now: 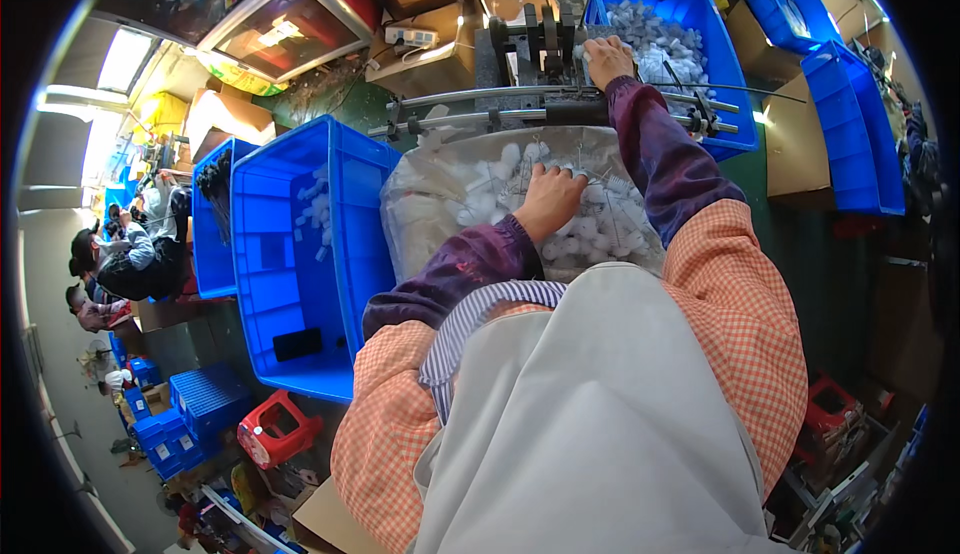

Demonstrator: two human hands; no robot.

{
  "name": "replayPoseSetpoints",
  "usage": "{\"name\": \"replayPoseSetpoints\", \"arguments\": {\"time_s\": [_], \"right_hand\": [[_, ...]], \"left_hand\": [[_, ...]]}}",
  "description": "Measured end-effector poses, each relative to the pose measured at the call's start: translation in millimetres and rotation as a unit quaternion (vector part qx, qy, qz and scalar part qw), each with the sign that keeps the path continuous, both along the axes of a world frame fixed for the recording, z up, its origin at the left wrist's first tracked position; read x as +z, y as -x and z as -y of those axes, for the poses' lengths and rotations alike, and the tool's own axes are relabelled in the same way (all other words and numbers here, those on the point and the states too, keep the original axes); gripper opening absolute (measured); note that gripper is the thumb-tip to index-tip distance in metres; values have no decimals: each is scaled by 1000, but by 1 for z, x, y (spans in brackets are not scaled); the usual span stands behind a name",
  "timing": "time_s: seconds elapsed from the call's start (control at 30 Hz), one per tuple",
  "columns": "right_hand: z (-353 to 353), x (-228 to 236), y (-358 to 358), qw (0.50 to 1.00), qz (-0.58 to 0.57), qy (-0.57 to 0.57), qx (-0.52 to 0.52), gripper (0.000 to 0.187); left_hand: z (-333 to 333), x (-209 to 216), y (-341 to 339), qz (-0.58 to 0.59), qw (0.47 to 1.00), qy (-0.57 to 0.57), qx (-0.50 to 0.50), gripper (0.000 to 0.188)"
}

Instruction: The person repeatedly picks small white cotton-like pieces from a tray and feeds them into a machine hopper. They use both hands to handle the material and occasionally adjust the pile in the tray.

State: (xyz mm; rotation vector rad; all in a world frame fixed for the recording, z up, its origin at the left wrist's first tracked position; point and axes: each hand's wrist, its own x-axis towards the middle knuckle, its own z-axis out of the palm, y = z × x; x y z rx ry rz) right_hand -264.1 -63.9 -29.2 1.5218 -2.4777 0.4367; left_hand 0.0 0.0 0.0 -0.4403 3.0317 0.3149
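My left hand (552,202) is low over a heap of white plastic pieces (598,236), some with thin wire-like stems, lying in a clear plastic liner. Its fingers are curled in among the pieces, and whatever they grip is hidden. Farther off and to the right, my right hand (608,60) is beside a dark metal bench machine (550,42), fingers bent and closed. Anything in that hand is too small to make out. Two metal rods (480,119) run crosswise between the machine and the heap.
A deep blue bin (262,304) with a few white pieces stands at my left. Another blue bin (712,29), holding many pale pieces, is beyond my right hand. Cardboard boxes (425,54) flank the machine. A red stool (272,429) is at lower left; people (140,254) sit far left.
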Motion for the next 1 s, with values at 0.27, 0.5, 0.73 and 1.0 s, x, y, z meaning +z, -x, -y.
{"name": "replayPoseSetpoints", "arguments": {"time_s": [0.27,0.5,0.73,1.0], "right_hand": [[-2,12,1,999,27,-30,-34,19],[-23,23,-4,993,28,-37,-110,28],[-17,16,-24,996,26,-2,-88,31],[13,16,-63,997,6,-18,-69,27]], "left_hand": [[0,9,1,-161,986,-53,-1,23],[10,11,-2,-117,986,-116,8,29],[10,9,2,-146,979,-143,21,26],[13,2,0,-235,953,-191,-14,22]]}}
